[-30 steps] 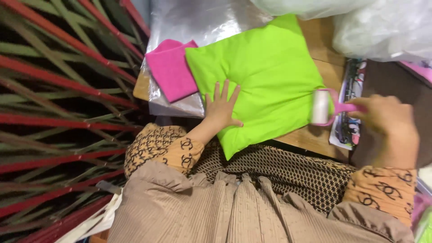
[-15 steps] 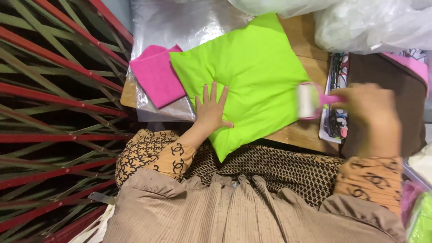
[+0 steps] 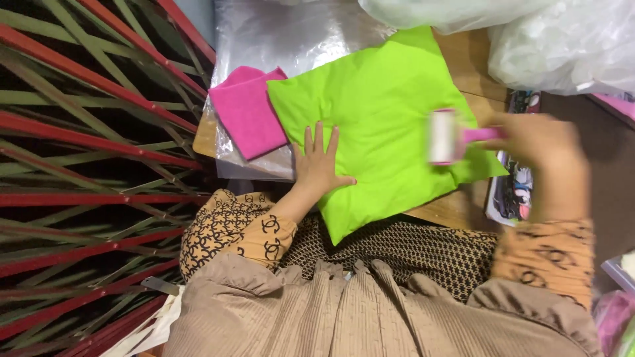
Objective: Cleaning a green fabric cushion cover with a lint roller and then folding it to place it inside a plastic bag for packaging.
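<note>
The left hand (image 3: 319, 165) lies flat, fingers spread, on the near edge of a lime-green fabric cover (image 3: 383, 112) spread over the wooden bench (image 3: 456, 208). The right hand (image 3: 539, 142), blurred, grips the pink handle of a lint roller (image 3: 444, 137) whose white roll rests on the cover's right side. A folded pink cloth (image 3: 246, 109) lies just left, partly under the cover, on clear plastic sheeting (image 3: 291, 33). White plastic bags (image 3: 562, 46) sit beyond.

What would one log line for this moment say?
left hand: flat on lime green cushion cover | right hand: holds pink lint roller on cover | pink cloth: beside cover
</note>
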